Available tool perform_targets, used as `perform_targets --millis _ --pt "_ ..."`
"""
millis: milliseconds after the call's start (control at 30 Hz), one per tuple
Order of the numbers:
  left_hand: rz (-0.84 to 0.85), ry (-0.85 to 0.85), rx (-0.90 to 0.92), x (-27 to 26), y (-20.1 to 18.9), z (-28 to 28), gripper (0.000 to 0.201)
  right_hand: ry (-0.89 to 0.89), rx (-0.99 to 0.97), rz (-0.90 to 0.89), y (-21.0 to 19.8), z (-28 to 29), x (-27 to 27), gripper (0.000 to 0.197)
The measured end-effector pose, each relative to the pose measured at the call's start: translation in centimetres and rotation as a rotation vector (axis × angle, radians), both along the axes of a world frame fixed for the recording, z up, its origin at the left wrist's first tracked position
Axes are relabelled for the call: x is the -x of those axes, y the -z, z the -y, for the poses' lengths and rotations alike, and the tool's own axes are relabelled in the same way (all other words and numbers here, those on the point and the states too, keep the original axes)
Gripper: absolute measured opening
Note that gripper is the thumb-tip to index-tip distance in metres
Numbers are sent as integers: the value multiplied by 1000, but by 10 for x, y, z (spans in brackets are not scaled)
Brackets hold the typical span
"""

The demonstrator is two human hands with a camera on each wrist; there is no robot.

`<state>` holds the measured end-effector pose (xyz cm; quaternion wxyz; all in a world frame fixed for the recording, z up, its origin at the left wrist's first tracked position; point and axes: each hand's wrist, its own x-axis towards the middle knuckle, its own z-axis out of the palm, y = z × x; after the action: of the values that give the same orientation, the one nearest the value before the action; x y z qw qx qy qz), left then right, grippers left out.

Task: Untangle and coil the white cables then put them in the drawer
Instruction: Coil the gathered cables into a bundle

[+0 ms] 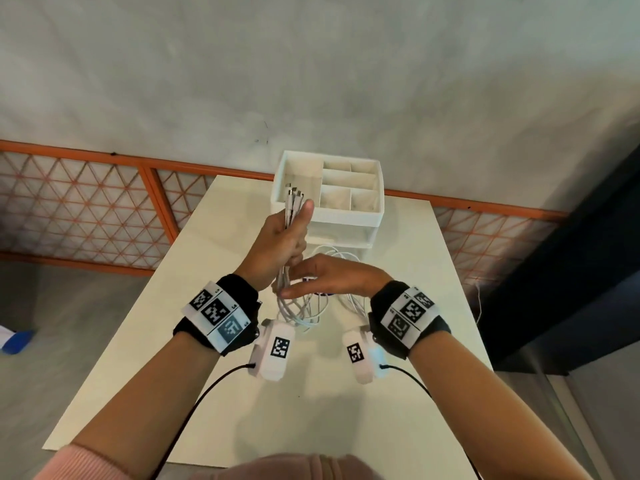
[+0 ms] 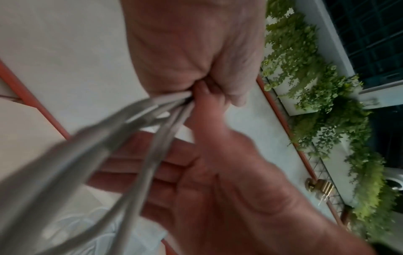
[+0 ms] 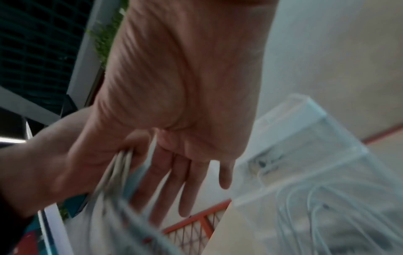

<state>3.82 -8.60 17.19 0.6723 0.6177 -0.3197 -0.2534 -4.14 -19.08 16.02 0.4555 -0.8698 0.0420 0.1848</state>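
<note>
Left hand [image 1: 282, 237] raised above tabletop [image 1: 346, 410], fist clamped round bundle of white cables [image 1: 294, 308], plug ends sticking up past thumb. Right hand [image 1: 332, 275] flat, fingers straight & apart, palm down, fingertips touching strands below fist. Loops trail onto tabletop near drawer unit [image 1: 329, 195].

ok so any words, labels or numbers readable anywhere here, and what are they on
No readable words or brand names anywhere.
Left wristband: black and white square code markers; the tiny characters beside them are too small to read.
Right wristband: the same, too small to read.
White wrist cameras: code markers only.
Both wrist views: no text visible.
</note>
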Motion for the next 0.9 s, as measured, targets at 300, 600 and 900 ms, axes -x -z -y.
perform_targets --millis 300,600,900 --pt "-487 -388 95 -29 27 -17 42 113 98 53 -18 -11 4 42" --pt "-661 -122 -244 -18 58 -20 7 289 369 364 -24 -16 -1 52" --pt "-69 134 -261 3 32 -15 76 474 132 248 -44 18 -1 46"
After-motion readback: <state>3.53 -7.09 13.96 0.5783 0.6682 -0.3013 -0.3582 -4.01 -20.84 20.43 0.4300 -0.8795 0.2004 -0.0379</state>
